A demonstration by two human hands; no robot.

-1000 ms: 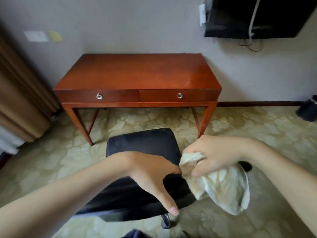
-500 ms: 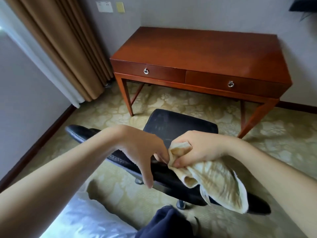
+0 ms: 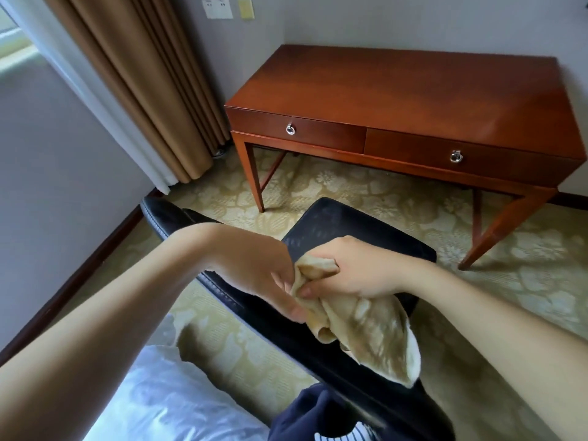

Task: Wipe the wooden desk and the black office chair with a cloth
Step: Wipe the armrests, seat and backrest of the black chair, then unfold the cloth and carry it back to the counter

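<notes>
Wiping seemingly unbegun: crumpled beige cloth point(image 3: 359, 326) pinched by left hand point(image 3: 257, 268), clenched in right hand point(image 3: 353, 272), above black office chair point(image 3: 346, 224); reddish wooden desk point(image 3: 413, 90) untouched.

One desk point(image 3: 397, 90), one chair point(image 3: 350, 224), one cloth point(image 3: 366, 332), two hands point(image 3: 261, 275) point(image 3: 353, 272).

Grey wall point(image 3: 413, 20), brown curtain point(image 3: 143, 90) beside bright window point(image 3: 12, 43), floral beige carpet point(image 3: 525, 265), dark skirting point(image 3: 63, 297), white bedding point(image 3: 152, 402) bottom left.

Glossy wooden desk point(image 3: 407, 90) — soft cloth point(image 3: 366, 329).
</notes>
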